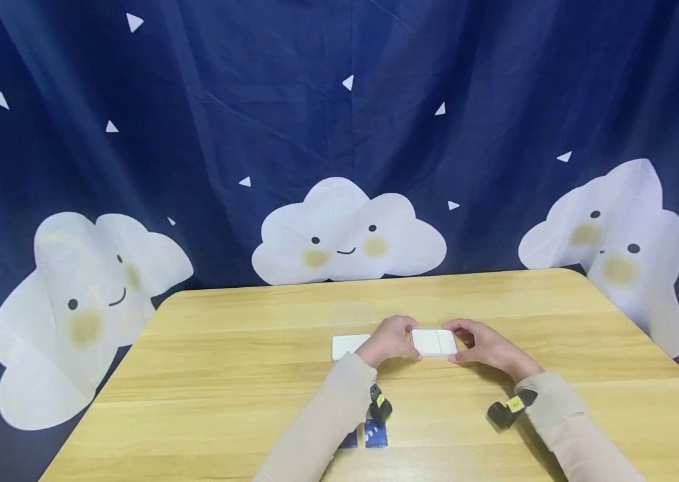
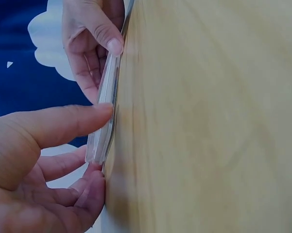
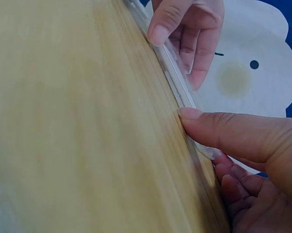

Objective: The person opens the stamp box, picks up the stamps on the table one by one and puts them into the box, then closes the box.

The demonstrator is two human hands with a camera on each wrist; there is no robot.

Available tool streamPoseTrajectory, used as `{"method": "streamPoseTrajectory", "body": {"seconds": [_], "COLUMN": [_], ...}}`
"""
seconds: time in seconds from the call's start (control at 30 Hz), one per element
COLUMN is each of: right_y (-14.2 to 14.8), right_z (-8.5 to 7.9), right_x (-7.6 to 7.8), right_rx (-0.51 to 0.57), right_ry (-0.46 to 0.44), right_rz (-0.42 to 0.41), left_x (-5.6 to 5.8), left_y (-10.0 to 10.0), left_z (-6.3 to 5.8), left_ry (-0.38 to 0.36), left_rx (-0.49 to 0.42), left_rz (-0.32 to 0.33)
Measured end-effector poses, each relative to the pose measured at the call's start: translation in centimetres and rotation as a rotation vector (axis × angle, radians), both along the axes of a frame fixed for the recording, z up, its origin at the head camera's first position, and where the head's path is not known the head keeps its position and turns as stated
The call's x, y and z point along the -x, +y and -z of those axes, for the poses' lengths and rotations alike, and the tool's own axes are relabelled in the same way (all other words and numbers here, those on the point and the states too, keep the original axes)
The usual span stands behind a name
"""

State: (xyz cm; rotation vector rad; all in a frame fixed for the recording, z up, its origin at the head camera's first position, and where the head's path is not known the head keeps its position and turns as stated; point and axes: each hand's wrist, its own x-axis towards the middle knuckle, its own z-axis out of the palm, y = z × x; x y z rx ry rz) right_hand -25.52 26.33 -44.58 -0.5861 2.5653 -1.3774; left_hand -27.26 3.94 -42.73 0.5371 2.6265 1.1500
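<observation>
A flat clear plastic case [image 1: 433, 341] with white contents lies low at the table, a thin line crossing its white face. My left hand [image 1: 389, 340] pinches its left end, thumb on the near edge and fingers on the far side. At the opposite end, my right hand [image 1: 486, 345] holds it the same way. Edge-on in the left wrist view, the case [image 2: 106, 114] shows clear walls around a white layer. The right wrist view also shows the thumb against the case's edge [image 3: 177, 80]. Just left of my left hand is a white rectangular piece [image 1: 348, 346], partly covered by that hand.
A thin transparent plate [image 1: 350, 313] lies behind the white piece. Nearer, two dark blue printed cards [image 1: 376, 434] lie beside the left forearm, partly hidden by it. The wooden table [image 1: 225, 375] ends at a blue curtain [image 1: 291, 100] with clouds. Both wrists carry black cameras.
</observation>
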Motion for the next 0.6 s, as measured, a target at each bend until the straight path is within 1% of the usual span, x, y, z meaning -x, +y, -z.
{"method": "streamPoseTrajectory", "body": {"seconds": [0.13,0.37,0.6], "right_y": [0.13,0.3,0.32], "right_z": [0.02,0.02,0.1], "right_x": [0.03,0.05,0.06], "right_rx": [-0.003,0.001,0.007], "right_ry": [-0.007,-0.014,-0.015], "right_rz": [0.004,0.012,0.007], "left_x": [0.1,0.35,0.41], "left_y": [-0.05,-0.09,-0.3], "left_z": [-0.09,0.2,0.23], "left_ry": [-0.005,-0.077,-0.089], "left_rx": [-0.022,-0.079,-0.11], "left_rz": [0.015,-0.009,0.015]}}
